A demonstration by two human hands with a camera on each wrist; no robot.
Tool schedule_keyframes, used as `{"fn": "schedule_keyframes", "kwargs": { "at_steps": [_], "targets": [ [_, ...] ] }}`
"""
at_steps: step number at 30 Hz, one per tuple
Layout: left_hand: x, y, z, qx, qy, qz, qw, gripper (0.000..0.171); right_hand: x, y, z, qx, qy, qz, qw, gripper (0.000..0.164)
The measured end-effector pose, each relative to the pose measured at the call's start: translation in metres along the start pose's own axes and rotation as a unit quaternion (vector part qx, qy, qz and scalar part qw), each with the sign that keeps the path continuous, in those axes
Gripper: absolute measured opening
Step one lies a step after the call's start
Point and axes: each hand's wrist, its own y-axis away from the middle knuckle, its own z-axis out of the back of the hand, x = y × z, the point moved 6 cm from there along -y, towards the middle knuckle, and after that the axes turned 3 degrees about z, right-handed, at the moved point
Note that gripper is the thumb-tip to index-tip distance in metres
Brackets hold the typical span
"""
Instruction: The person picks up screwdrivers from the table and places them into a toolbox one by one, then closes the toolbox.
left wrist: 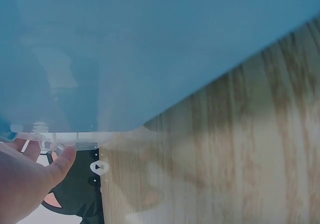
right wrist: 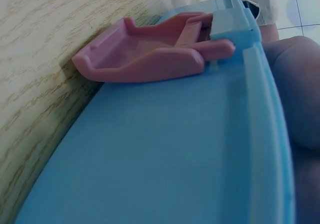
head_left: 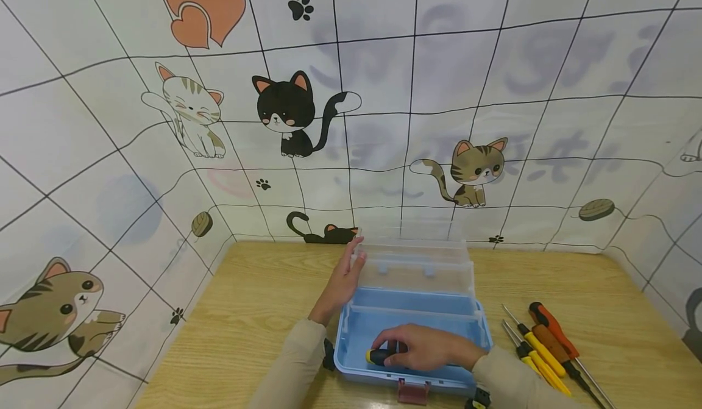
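A light blue toolbox [head_left: 362,327] stands on the table with its clear lid [head_left: 417,279] raised at the back. My left hand [head_left: 341,280] holds the lid's left edge, the thumb in front and the fingers behind; the left wrist view shows this hand [left wrist: 30,184] at the lid's corner. Inside the box, near its front wall, my right hand [head_left: 425,345] grips a screwdriver [head_left: 377,356] by its black handle with a yellow end. The screwdriver's shaft is hidden. A dusky pink latch [right wrist: 140,52] hangs unfastened from the box's front, with part of my right hand [right wrist: 300,94] behind the rim.
Right of the box lie several more screwdrivers: ones with yellow handles [head_left: 542,351], one with a brown handle [head_left: 550,342] and one red and black [head_left: 556,330]. A wall covering [head_left: 384,92] printed with cats and grid lines rises behind the wooden table [head_left: 263,287].
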Motion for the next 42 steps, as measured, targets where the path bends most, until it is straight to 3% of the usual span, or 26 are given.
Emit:
{"fn": "schedule_keyframes", "kwargs": {
  "at_steps": [42],
  "targets": [
    [-0.0004, -0.0002, -0.0003, 0.002, -0.002, -0.002, 1.0, 0.047, -0.0079, 0.0006, -0.0059, -0.006, 0.02, -0.003, 1.0, 0.025]
  ]
}}
